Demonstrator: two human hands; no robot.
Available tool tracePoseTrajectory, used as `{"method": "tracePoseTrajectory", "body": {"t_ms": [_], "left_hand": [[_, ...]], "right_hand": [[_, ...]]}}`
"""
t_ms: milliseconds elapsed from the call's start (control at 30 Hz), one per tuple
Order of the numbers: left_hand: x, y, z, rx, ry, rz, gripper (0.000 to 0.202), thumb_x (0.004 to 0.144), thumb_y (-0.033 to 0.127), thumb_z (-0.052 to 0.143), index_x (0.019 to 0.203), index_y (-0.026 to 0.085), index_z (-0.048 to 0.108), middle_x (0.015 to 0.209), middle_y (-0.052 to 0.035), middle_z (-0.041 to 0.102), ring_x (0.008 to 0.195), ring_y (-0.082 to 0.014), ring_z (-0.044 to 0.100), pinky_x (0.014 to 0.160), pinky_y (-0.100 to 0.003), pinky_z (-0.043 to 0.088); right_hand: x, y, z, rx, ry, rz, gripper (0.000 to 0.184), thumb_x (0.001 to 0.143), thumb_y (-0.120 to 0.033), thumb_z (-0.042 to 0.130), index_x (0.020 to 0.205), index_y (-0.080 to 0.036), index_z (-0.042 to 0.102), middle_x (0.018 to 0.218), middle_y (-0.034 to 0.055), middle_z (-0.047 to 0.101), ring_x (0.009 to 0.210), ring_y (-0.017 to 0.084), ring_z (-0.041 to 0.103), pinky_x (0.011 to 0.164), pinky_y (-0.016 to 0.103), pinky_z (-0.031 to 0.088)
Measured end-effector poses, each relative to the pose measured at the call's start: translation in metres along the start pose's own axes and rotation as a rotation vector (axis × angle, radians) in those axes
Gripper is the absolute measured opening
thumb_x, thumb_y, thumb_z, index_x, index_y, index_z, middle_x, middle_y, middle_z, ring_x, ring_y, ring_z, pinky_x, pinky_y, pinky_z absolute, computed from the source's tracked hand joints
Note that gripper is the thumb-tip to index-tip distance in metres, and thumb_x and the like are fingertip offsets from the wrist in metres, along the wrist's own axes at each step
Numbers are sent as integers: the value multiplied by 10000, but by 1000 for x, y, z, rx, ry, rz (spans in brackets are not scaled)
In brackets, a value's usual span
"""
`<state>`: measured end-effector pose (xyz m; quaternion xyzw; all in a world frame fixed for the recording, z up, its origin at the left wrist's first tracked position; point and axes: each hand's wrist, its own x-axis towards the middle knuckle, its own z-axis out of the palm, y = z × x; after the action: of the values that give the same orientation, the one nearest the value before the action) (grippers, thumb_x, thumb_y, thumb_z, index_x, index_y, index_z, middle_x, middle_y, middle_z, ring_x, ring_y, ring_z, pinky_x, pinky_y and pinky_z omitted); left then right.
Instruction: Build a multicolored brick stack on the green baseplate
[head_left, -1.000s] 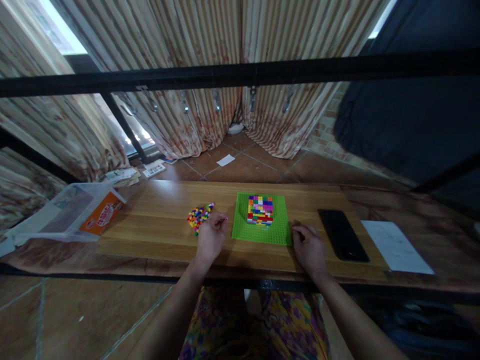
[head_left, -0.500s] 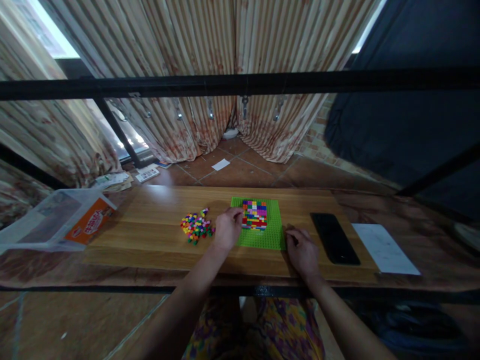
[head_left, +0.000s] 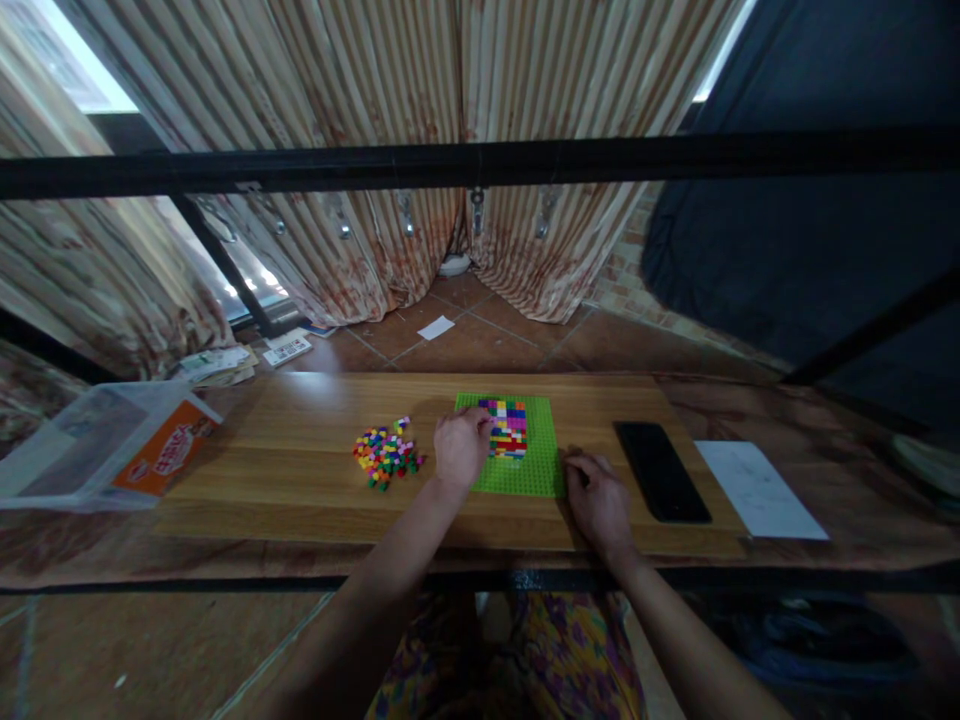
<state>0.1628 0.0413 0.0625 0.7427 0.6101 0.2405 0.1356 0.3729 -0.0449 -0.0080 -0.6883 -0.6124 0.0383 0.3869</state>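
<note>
A green studded baseplate (head_left: 538,460) lies on the wooden board. Built up on it is a block of multicoloured toy bricks (head_left: 510,428). My left hand (head_left: 459,445) reaches over the plate's left side, its fingertips pinched together at the left side of the brick block. Whatever sits between those fingertips is too small to make out. At the plate's right edge rests my right hand (head_left: 596,497), fingers curled, thumb and index close together beside the corner; its inside is hidden. Left of the plate lies a loose heap of small coloured bricks (head_left: 386,455).
A black phone-like slab (head_left: 661,470) lies right of my right hand, with a white sheet of paper (head_left: 759,488) beyond it. A clear plastic bin (head_left: 67,440) with an orange label stands at the left end of the wooden board (head_left: 300,500). A dark metal bar (head_left: 337,168) crosses in front.
My left hand has shifted slightly right over the brick block, covering more of its left side. My right hand stays by the plate's edge. The whole view has shifted a little.
</note>
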Motion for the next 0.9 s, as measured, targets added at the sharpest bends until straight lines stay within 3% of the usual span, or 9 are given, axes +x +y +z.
{"method": "tracePoseTrajectory", "body": {"t_ms": [500, 900], "left_hand": [[3, -6, 2, -141, 4, 5, 156, 862, 208, 619, 986, 243, 706, 976, -39, 767, 886, -173, 708, 863, -289, 491], [3, 0, 2, -77, 28, -39, 211, 879, 199, 546, 977, 261, 723, 955, -31, 771, 913, -187, 711, 881, -280, 495]], "right_hand": [[0, 2, 0, 0, -2, -4, 269, 903, -275, 459, 853, -188, 709, 921, 103, 694, 823, 223, 640, 809, 364, 506], [0, 0, -1, 2, 11, -25, 264, 909, -273, 457, 835, -194, 699, 888, 93, 691, 810, 216, 634, 793, 362, 514]]}}
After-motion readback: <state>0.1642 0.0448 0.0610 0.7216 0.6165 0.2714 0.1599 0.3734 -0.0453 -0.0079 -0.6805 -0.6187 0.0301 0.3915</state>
